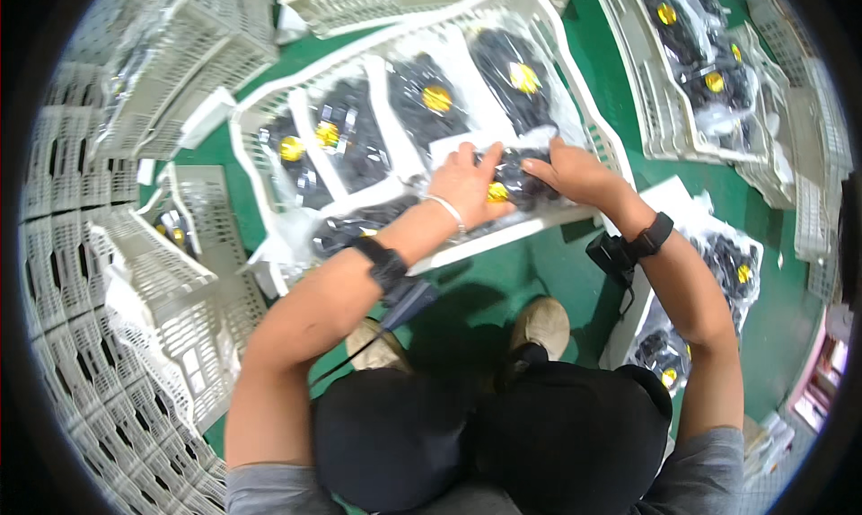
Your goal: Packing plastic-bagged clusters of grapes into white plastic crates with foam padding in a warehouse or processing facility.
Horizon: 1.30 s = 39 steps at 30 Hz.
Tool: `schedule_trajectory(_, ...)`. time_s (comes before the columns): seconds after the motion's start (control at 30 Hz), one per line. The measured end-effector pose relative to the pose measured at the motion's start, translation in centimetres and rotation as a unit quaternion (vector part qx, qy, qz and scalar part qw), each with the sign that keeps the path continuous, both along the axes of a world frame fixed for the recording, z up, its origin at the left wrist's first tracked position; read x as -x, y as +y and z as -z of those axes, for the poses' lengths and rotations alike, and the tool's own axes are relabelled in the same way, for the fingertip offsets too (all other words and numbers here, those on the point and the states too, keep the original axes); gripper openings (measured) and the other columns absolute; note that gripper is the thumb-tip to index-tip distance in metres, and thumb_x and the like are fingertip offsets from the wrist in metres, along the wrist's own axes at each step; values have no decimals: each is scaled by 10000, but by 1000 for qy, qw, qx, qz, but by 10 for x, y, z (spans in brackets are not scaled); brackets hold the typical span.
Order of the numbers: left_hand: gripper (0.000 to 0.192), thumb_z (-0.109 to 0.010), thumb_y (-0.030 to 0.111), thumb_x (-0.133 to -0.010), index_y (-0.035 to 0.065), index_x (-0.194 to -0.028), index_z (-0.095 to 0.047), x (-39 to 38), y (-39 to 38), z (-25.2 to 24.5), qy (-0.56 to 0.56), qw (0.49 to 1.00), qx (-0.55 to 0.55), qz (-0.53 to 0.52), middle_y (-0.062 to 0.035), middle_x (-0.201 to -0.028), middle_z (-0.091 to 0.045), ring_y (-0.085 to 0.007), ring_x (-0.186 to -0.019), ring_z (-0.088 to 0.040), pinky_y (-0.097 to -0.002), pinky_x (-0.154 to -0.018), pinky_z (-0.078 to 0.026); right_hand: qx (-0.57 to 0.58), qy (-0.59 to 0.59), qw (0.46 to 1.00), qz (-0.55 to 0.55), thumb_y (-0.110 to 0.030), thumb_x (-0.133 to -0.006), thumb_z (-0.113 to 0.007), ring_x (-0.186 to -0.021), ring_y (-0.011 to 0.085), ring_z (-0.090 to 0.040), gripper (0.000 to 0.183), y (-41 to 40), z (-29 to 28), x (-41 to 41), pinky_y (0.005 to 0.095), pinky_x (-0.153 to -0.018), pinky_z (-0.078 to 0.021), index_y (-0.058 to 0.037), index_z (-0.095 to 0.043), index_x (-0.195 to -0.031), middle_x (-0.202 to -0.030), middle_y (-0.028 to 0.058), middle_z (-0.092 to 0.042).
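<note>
A white perforated plastic crate (609, 148) holds several clear plastic bags of dark pieces with gold stickers, parted by white strips. My left hand (468, 185) lies spread on a clear bag of dark pieces (522, 171) at the crate's near right. The fingers and thumb of my right hand (572, 171) rest on the same bag's right end. Whether either hand grips it is unclear. Another dark-filled bag (330, 235) lies by my left forearm, along the near side. Behind it stand an upper right bag (515, 77) and a middle bag (427, 101).
Stacked white crates (67, 245) fill the left side. More crates with bagged dark pieces (714, 77) stand at the upper right. On the green floor (498, 266), right of my legs, a white box (623, 326) holds similar bags. My shoes (542, 326) are close to the crate.
</note>
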<state>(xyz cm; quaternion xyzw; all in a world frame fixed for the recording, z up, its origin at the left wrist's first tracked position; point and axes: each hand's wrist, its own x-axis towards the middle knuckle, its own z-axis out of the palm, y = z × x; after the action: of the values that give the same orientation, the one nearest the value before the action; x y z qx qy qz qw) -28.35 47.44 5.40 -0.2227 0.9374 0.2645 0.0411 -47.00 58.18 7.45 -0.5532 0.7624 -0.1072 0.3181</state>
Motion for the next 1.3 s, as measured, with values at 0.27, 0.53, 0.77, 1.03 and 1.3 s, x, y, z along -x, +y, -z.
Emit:
schedule_trajectory(0.27, 727, -687, 368, -743, -6, -1303, -411, -105, -54, -55, 158, 965, 112, -178, -248, -1247, -428, -412, -1137, -436, -439, -971, -370, 197, 60, 966, 157, -213, -829, -588, -914, 408, -567, 309, 22, -47, 28, 432, -810, -444, 42, -604, -1003, -947, 242, -616)
schedule_trajectory(0.53, 417, -660, 201, -736, -47, -1035, -508, -245, -109, 19, 136, 744, -181, -629, -103, -757, -569, -174, -635, -533, -328, -583, -448, 58, -205, 942, 259, -98, -855, -515, -517, 164, -557, 86, -44, 44, 88, 312, -464, -445, -22, -539, -823, -620, 61, -547)
schedule_trajectory(0.77, 440, -690, 191, -702, -38, -1029, -506, -210, -112, -61, 180, 704, -223, -650, -78, -823, -547, -165, -702, -524, -287, -616, -438, 87, -231, 886, 393, -71, -852, -520, -435, 125, -478, 38, 6, -15, 73, 271, -383, -378, -44, -496, -841, -586, 31, -503)
schedule_trajectory(1.03, 477, -688, 206, -688, -47, -1049, -506, -213, -146, -284, 146, 757, -191, -607, -139, -865, -613, -197, -746, -583, -313, -680, -471, 87, -254, 841, 470, -16, -818, -550, -485, 122, -505, 102, 25, -236, 24, 254, -425, -396, -37, -502, -906, -637, 37, -532)
schedule_trajectory(1.3, 473, -662, 280, -669, -30, -1016, -575, -303, -231, -453, 66, 761, -127, -633, -178, -852, -622, -249, -765, -603, -345, -685, -475, 55, -355, 800, 481, 7, -804, -540, -550, 131, -481, 146, -45, -381, -82, 275, -471, -401, -62, -467, -910, -714, 53, -529)
